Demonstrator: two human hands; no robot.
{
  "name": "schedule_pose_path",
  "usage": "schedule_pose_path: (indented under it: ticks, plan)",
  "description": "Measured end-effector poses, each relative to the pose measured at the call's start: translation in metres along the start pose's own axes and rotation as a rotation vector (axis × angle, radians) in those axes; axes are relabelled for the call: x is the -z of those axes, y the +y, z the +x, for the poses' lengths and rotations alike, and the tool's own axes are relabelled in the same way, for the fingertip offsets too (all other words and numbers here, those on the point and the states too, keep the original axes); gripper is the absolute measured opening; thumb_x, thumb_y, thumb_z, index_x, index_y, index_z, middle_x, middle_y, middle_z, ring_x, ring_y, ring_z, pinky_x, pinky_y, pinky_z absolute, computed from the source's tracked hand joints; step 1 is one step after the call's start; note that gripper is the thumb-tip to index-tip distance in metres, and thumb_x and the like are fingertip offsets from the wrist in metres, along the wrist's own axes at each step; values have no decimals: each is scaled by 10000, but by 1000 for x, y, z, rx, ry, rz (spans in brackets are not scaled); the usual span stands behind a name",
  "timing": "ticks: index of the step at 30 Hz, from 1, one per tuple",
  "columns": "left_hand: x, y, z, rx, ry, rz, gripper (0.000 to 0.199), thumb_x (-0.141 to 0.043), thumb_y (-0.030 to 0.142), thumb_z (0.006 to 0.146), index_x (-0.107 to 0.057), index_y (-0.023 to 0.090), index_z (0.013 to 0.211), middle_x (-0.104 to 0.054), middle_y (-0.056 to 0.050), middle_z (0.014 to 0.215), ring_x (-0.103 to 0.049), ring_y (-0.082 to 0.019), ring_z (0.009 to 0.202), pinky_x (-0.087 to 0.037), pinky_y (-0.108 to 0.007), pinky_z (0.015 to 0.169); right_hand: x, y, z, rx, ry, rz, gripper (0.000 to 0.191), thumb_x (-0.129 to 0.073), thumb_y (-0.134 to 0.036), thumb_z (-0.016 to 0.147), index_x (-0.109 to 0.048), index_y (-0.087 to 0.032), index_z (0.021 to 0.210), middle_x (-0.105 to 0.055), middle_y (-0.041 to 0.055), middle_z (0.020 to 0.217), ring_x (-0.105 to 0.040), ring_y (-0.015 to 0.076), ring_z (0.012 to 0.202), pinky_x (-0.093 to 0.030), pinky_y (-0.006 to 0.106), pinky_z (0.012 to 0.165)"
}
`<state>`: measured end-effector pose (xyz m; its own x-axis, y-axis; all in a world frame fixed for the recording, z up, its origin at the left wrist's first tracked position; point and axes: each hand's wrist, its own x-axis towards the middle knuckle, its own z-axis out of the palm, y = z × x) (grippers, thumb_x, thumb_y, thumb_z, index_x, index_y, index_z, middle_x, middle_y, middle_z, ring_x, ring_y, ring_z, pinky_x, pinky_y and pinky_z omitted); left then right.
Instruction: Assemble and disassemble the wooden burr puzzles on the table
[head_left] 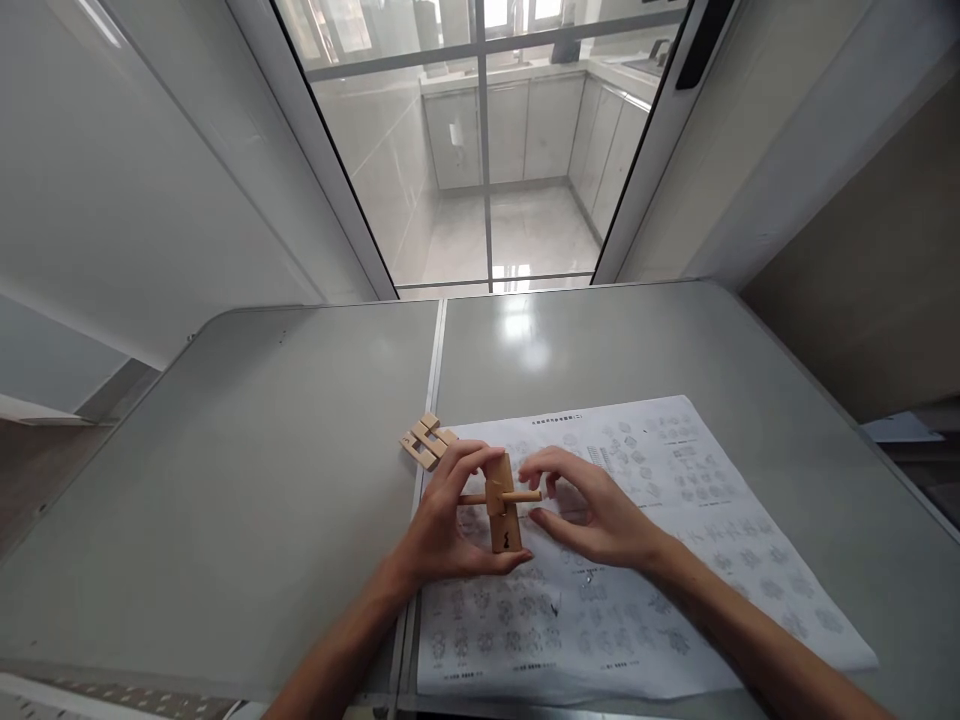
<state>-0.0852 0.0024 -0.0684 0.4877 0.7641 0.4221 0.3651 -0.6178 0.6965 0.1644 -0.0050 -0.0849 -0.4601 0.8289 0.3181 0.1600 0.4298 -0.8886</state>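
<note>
Between the thumb and fingers of my left hand (454, 515) is a small wooden puzzle assembly (507, 530), held upright above a printed sheet. It has a flat block with a dark mark near its lower end, and a thin round wooden rod (523, 496) sticks out sideways from it. My right hand (592, 505) is just right of the rod's tip, its thumb and fingers apart and nothing visible between them. Several notched wooden puzzle pieces (427, 440) lie together on the table beyond my left hand. Part of the assembly's back is hidden by my left fingers.
Under my hands spreads a large white instruction sheet (720, 520) with rows of small diagrams. The grey table (300, 500) has a metal seam (435, 360) across it. Past its far edge stands a glass door (540, 150) with a metal frame.
</note>
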Motion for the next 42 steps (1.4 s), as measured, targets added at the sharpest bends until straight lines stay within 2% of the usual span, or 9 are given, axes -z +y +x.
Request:
schedule_pose_path:
  ticks: [3, 5, 8, 13, 17, 27, 30, 36, 42]
  plan:
    - [-4, -1, 0, 27, -45, 19, 975, -975, 544, 686, -501, 264, 1491, -591, -127, 1312, -627, -334, 1218, -567, -470, 1033, -2, 4, -2, 9, -2, -73, 165, -661, -236, 1024, -673, -240, 1188, -732, 32, 955, -638, 168, 761, -535, 297, 698]
    - [-6, -3, -1, 42, -55, 34, 1033, -984, 577, 667, -484, 266, 1516, -604, -119, 1290, -634, -324, 1187, -564, -467, 1029, -3, 6, -4, 25, -20, -148, 122, -604, -248, 1074, -688, -231, 1161, -731, 15, 887, -594, 144, 670, -485, 276, 638]
    - [-7, -4, -1, 66, -64, 37, 1048, -993, 589, 650, -495, 266, 1514, -612, -108, 1263, -637, -309, 1156, -565, -452, 1009, -5, 6, -4, 69, -35, -241, 153, -552, -255, 1112, -696, -211, 1143, -739, 13, 857, -573, 131, 624, -441, 268, 612]
    - [-6, -2, 2, 88, -77, 29, 927, -997, 558, 652, -565, 252, 1412, -627, -97, 1220, -641, -296, 1120, -569, -426, 968, -6, 3, -4, 94, 18, -348, 188, -544, -265, 1122, -716, -191, 1107, -707, -10, 722, -588, 128, 564, -425, 260, 596]
    - [-5, -2, 3, 86, -66, 52, 907, -985, 540, 666, -563, 254, 1417, -630, -91, 1205, -643, -294, 1105, -563, -435, 972, -5, 2, -4, 93, 47, -340, 183, -553, -259, 1117, -722, -189, 1113, -730, -5, 739, -588, 123, 560, -435, 254, 599]
    - [2, -1, 5, 23, -90, 59, 905, -969, 573, 679, -562, 252, 1421, -648, -108, 1252, -659, -314, 1146, -562, -457, 1007, 0, 0, -3, 80, -67, -183, 182, -532, -236, 1126, -710, -207, 1151, -793, 37, 947, -666, 137, 697, -490, 259, 656]
    - [3, -2, 4, 20, -95, 61, 908, -964, 582, 681, -561, 250, 1423, -648, -112, 1253, -660, -317, 1147, -560, -462, 1010, -2, 0, -4, 97, -50, -220, 180, -533, -237, 1127, -709, -204, 1122, -782, 22, 892, -654, 131, 659, -473, 255, 627]
    - [2, -3, 4, 14, -105, 43, 907, -966, 590, 667, -566, 253, 1408, -647, -104, 1212, -662, -302, 1093, -571, -447, 959, -9, 3, -6, 148, 124, -370, 164, -559, -239, 1119, -717, -193, 1124, -734, -8, 734, -585, 113, 533, -429, 249, 569]
    - [2, -2, 4, 39, -111, 36, 908, -971, 590, 662, -572, 252, 1405, -644, -104, 1211, -656, -305, 1104, -573, -452, 968, -9, 5, -6, 92, 110, -372, 189, -556, -275, 1122, -731, -204, 1134, -704, -19, 679, -578, 116, 512, -437, 249, 562]
